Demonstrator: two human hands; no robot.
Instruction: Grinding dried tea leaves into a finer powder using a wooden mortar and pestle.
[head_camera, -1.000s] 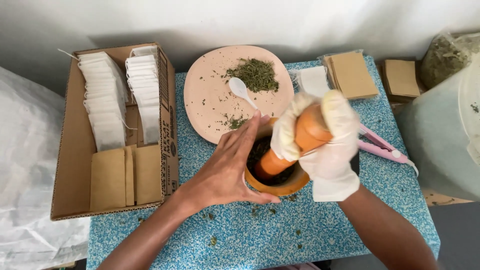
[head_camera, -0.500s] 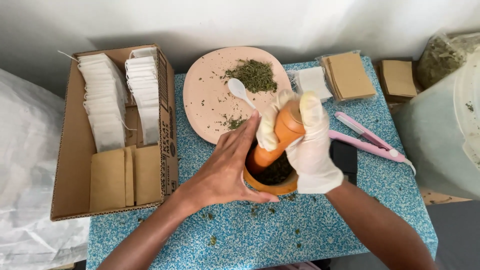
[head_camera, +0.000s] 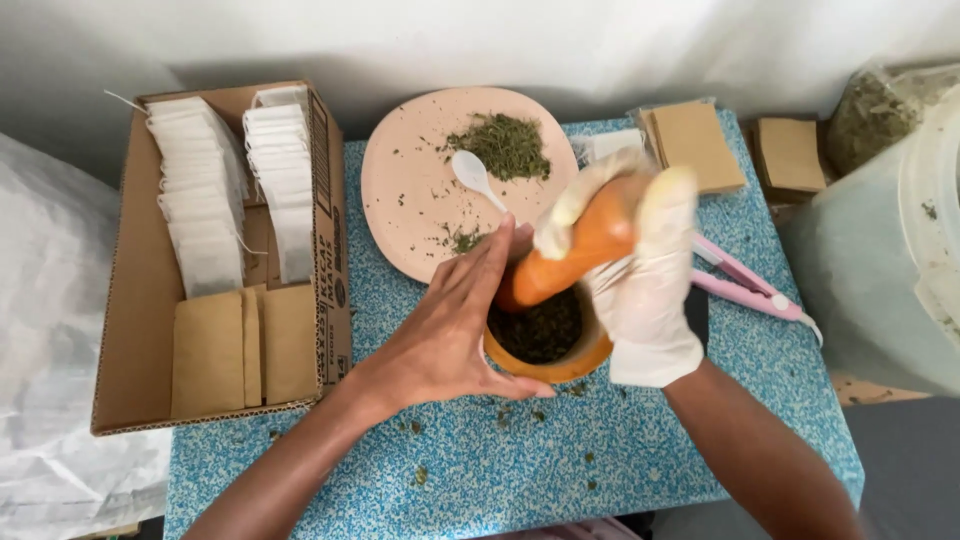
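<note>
At the left of the frame an open brown cardboard box (head_camera: 130, 330) holds two rows of white paper sachets and three tan envelopes. In the upper middle, a round pink plate (head_camera: 400, 190) carries dried green herbs and one white plastic spoon (head_camera: 474, 176). At centre, the bare left hand (head_camera: 450, 325), fingers spread, braces one orange wooden mortar (head_camera: 560, 365) of dark crushed herbs. The white-gloved right hand (head_camera: 640, 270) is wrapped tight around one orange pestle (head_camera: 570, 255), its tip in the mortar.
</note>
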